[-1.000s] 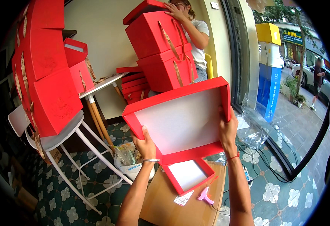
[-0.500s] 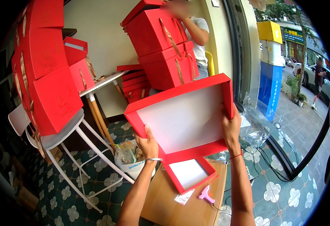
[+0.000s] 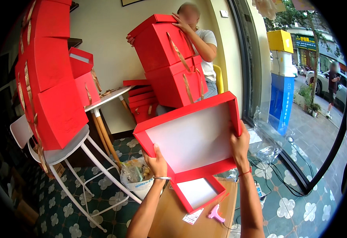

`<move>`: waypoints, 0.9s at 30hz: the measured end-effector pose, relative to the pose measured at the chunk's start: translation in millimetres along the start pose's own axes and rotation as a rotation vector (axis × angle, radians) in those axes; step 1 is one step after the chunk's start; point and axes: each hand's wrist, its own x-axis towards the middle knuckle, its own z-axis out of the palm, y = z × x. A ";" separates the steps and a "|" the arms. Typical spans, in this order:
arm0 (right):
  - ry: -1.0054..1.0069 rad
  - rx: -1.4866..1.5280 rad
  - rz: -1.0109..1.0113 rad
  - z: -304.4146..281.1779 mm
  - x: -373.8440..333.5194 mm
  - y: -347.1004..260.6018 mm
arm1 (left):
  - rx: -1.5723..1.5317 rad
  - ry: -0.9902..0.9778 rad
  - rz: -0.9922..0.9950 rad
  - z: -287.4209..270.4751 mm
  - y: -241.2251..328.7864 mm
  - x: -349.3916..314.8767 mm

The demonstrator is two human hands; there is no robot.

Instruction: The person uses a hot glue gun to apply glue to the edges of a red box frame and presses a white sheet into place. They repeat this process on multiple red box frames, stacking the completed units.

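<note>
A large red box lid (image 3: 193,137) with a white inside is held up, tilted, its hollow side facing me. My left hand (image 3: 156,162) grips its lower left edge, thumb on the inner rim. At the right wall my right hand (image 3: 240,144) is closed round the edge, its fingers partly hidden. Below, a smaller red tray-like piece (image 3: 199,194) with a white inside lies on a brown cardboard box (image 3: 169,216). Beside that piece rests a pink glue gun (image 3: 216,213), and a white printed label (image 3: 192,217) shows on the cardboard.
Red boxes (image 3: 50,79) are stacked on a white chair (image 3: 72,144) at left. Behind the lid, another person (image 3: 205,43) handles two stacked red boxes (image 3: 173,75). A bag-lined bin (image 3: 136,176) stands on the tiled floor; cables (image 3: 274,174) and clear plastic (image 3: 266,148) lie at right.
The lid sits slightly lower in view, still between both my hands. The other person's head and hand show more clearly above the stacked boxes. My view has shifted a little upward.
</note>
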 end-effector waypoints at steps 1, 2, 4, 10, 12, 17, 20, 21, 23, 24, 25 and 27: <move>-0.009 -0.013 0.016 -0.7 0.3 -1.7 | 0.010 -0.007 0.015 0.3 -1.1 0.0; -0.019 -0.023 0.032 -1.3 1.1 -4.5 | 0.021 -0.013 0.032 -0.1 -1.3 1.0; -0.028 -0.024 0.047 -1.2 0.9 -7.6 | 0.018 -0.016 0.029 -0.9 -2.2 1.5; -0.028 -0.030 0.046 -1.1 2.2 -9.2 | -0.019 0.008 0.011 0.9 -2.6 2.3; -0.038 -0.049 0.054 -2.0 3.0 -12.0 | -0.002 0.003 0.024 0.4 -6.1 2.1; -0.034 -0.060 0.063 -3.2 4.1 -13.3 | -0.006 -0.010 -0.001 0.2 -1.2 0.9; -0.034 -0.059 0.048 -3.4 3.9 -13.1 | -0.004 0.002 0.016 0.7 -2.7 0.6; -0.034 -0.058 0.040 -3.5 3.5 -12.9 | -0.009 0.009 0.018 1.0 -3.6 0.5; -0.022 -0.053 0.024 -2.2 2.3 -11.0 | 0.006 0.005 0.011 0.3 -5.7 1.3; -0.017 -0.050 0.016 -1.8 1.7 -10.2 | 0.014 0.003 0.008 -0.2 -6.4 1.5; -0.018 -0.056 0.025 -1.8 1.0 -9.9 | 0.005 0.000 0.000 -0.5 -6.8 1.2; -0.020 -0.064 0.041 -1.1 0.5 -11.0 | -0.011 -0.004 -0.012 -1.6 -6.6 2.5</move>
